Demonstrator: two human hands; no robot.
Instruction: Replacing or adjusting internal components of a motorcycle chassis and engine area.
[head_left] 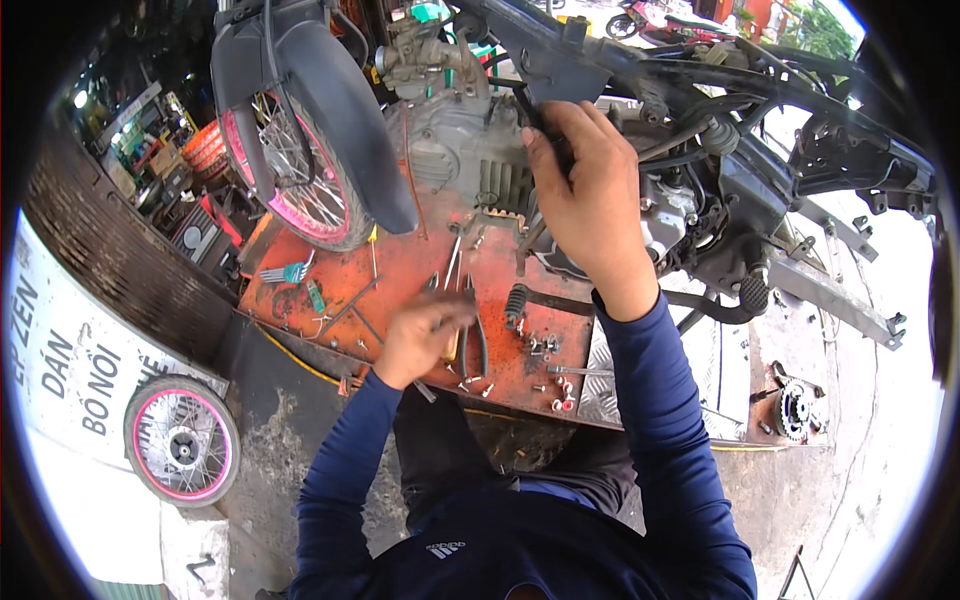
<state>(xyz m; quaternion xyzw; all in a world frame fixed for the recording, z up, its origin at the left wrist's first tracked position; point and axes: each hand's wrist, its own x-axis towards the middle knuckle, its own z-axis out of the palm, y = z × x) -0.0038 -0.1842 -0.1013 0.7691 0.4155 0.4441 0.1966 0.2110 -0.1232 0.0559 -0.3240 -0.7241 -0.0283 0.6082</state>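
My right hand [592,205] is raised at the motorcycle's engine [490,150], just under the dark frame [550,65]. Its fingers are curled around a slim black piece [530,108], whose kind I cannot make out. My left hand [420,335] hovers over the orange work platform [330,275], its fingers smeared by motion. Close beneath it lie pliers [476,345] with dark handles, and a screwdriver [453,265] points toward the engine. Whether the left hand touches either tool cannot be seen.
The front wheel [300,170] with a pink rim stands at the left. Small bolts [475,385] and a black footpeg [516,303] are nearby. A sprocket [793,410] lies at the right. Another pink-rimmed wheel [182,440] leans against a white sign [80,350].
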